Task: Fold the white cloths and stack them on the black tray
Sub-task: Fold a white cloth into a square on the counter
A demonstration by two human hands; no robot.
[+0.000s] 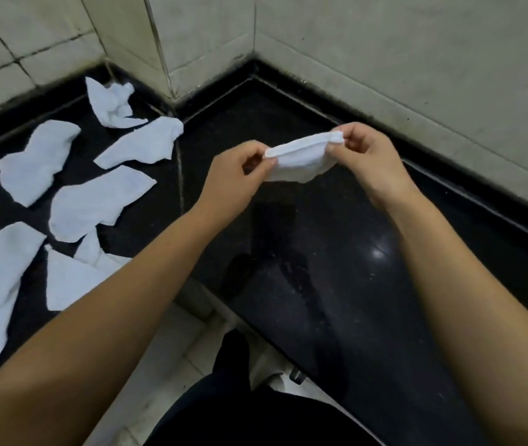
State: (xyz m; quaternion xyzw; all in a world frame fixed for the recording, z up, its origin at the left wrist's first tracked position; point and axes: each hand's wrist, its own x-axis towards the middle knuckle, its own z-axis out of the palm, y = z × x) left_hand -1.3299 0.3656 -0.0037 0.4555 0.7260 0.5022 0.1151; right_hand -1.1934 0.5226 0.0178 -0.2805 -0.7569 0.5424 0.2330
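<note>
- Two bare forearms are showing from the bottom corners of the frame, with no sleeves reaching into view on either one.
- The left hand [235, 178] and the right hand [367, 160] are wearing no gloves, and no rings, watch or bands are showing on fingers or wrists.
- Dark, near-black clothing [240, 413] is covering the person's lower body at the bottom centre; its fabric is looking plain and unpatterned.

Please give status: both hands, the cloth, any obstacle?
Left hand and right hand pinch folded white cloth in air. Loose cloths wait left. Black counter below; no tray seen.
</note>
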